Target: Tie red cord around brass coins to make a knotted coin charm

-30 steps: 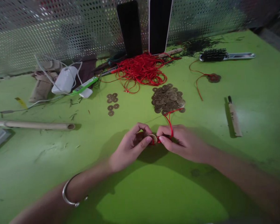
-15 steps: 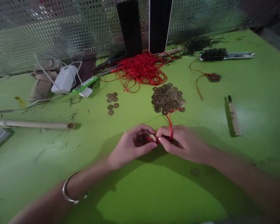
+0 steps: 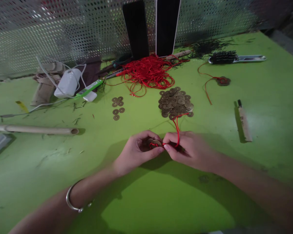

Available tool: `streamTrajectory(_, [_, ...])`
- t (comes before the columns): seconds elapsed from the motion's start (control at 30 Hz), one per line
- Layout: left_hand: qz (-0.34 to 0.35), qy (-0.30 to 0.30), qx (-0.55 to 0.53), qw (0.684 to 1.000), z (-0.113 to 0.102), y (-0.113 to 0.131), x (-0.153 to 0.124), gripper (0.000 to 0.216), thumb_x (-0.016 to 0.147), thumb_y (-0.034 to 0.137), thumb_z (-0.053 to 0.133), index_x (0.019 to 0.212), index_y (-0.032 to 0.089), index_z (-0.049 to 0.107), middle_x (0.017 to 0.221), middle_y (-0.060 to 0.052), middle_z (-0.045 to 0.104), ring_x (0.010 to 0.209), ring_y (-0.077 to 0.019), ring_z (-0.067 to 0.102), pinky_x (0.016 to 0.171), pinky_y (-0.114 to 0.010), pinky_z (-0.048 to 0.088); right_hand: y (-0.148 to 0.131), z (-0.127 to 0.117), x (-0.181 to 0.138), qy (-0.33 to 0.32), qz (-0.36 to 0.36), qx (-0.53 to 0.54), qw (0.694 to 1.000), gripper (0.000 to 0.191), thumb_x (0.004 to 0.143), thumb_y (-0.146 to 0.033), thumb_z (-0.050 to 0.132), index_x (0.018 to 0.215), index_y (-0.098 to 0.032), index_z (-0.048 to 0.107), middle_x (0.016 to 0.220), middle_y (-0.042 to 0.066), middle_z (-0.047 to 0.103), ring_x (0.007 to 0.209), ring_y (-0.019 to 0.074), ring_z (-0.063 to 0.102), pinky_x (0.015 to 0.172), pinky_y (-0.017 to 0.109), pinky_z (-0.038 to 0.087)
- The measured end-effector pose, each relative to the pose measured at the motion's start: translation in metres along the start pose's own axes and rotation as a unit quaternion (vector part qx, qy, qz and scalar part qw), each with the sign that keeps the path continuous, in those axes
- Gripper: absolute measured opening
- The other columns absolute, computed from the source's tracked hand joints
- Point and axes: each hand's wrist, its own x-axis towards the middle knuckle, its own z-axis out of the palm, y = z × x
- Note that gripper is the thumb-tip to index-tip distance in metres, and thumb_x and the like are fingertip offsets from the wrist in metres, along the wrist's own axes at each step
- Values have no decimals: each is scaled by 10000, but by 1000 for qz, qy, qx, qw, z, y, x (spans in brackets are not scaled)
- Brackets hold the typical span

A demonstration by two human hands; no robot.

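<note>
My left hand [image 3: 139,149] curls around a few holed coins [image 3: 156,142] with red cord threaded through them, thumb and fingers gripping their edge. Close beside it, my right hand [image 3: 188,148] pinches the red cord [image 3: 177,130] between thumb and forefinger, just right of the coins. From that pinch the cord loops up over the forefinger, and its ends reach the heap of brass coins [image 3: 175,103] beyond. How many coins my left hand holds is partly hidden by the fingers.
Several loose coins [image 3: 117,101] lie left of the heap. Behind are tangled red cord [image 3: 148,73] and two upright phones [image 3: 166,29]. A hairbrush [image 3: 236,58], a tied coin piece [image 3: 223,81] and a wooden-bodied tool [image 3: 244,123] lie right; a bamboo tube [image 3: 39,130] and white charger [image 3: 68,83] left.
The held coins have turned and shifted slightly left, showing more of a second coin. My right fingers moved a little left along the cord; both hands otherwise stay in place.
</note>
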Motion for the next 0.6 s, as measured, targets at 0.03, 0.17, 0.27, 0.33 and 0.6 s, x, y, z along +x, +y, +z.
streamTrajectory(0.03, [0, 3, 3, 1000, 0, 0, 0, 155, 729, 168, 699, 814, 124, 578, 749, 3, 613, 669, -66, 551, 632, -159, 470, 0, 1, 0, 1, 1, 0, 1000, 187, 902, -251, 392, 758, -184, 491, 554, -36, 497, 489, 96, 440, 482, 226, 272])
streamTrajectory(0.17, [-4, 5, 11, 1000, -1, 0, 0, 155, 731, 184, 699, 775, 124, 563, 705, 16, 589, 625, -55, 522, 583, -146, 440, -1, 2, 0, 14, 5, -6, 1000, 182, 913, -257, 403, 777, -183, 499, 555, -43, 501, 477, 89, 439, 483, 222, 274])
streamTrajectory(0.27, [-16, -3, 20, 1000, -1, 2, 0, 165, 735, 193, 694, 816, 122, 569, 724, 7, 593, 634, -64, 528, 586, -159, 442, 0, 2, 0, 22, 3, -13, 1000, 180, 928, -274, 404, 808, -183, 504, 576, -41, 518, 486, 90, 452, 490, 220, 281])
streamTrajectory(0.33, [-16, -4, 35, 999, -1, 1, 0, 178, 750, 222, 683, 857, 124, 581, 753, -7, 605, 662, -81, 546, 611, -182, 452, 1, 2, -1, 24, -2, -23, 999, 188, 936, -286, 398, 817, -181, 497, 586, -36, 524, 498, 96, 461, 498, 222, 286])
streamTrajectory(0.6, [-11, 8, 152, 988, 1, 0, -1, 196, 807, 319, 618, 868, 134, 632, 733, -16, 594, 648, -101, 502, 575, -211, 402, 2, 0, -2, 12, 9, -64, 998, 226, 956, -313, 370, 802, -186, 476, 605, -22, 541, 536, 122, 499, 522, 239, 285])
